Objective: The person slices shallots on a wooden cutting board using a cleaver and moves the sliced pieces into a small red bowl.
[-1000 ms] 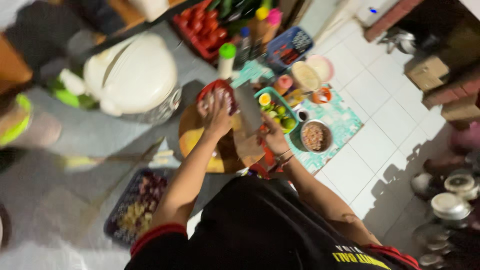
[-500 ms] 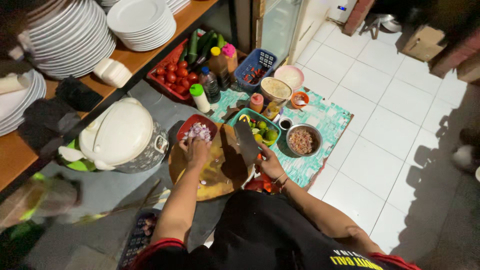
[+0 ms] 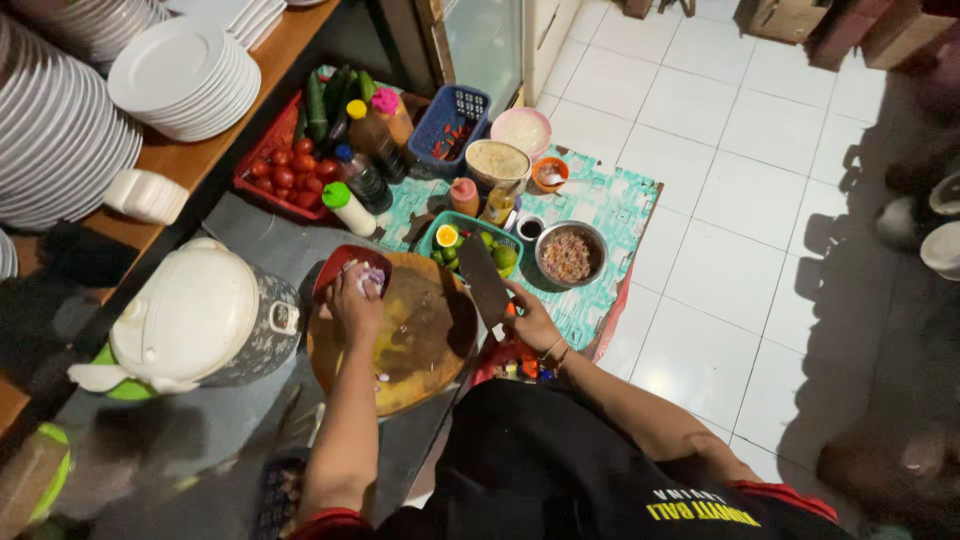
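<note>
Right hand clenched on broad steel cleaver at the near right edge of round wooden chopping board, blade pointed away up-left, left hand cupped over chopped shallots in red plastic bowl at board's far left edge
</note>
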